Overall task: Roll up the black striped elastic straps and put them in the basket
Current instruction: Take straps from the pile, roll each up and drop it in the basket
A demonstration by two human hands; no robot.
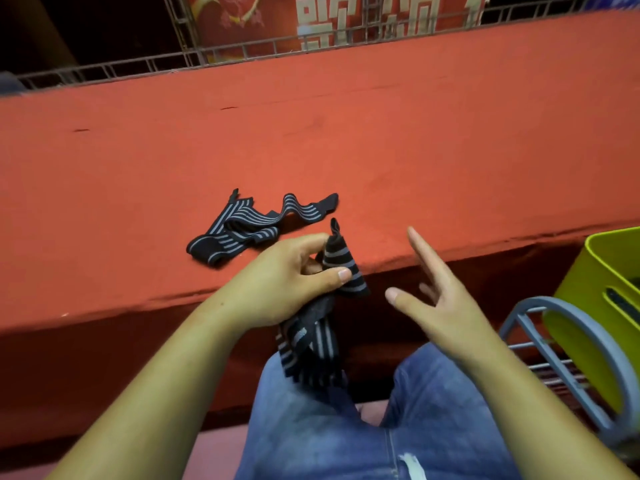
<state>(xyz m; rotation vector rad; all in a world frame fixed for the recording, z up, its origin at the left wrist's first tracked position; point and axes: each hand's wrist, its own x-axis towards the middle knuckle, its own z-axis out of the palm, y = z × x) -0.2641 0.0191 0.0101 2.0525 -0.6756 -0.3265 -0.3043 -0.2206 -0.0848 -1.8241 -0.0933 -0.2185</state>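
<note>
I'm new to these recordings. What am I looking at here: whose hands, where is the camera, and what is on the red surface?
No machine here: a person wears a camera on the head, looking down at their own two hands. The left hand grips one black striped strap, unrolled, its tail hanging over the jeans. The right hand is open and holds nothing. A second strap lies loose on the red table. The yellow-green basket sits at the right, on a grey wire rack.
</note>
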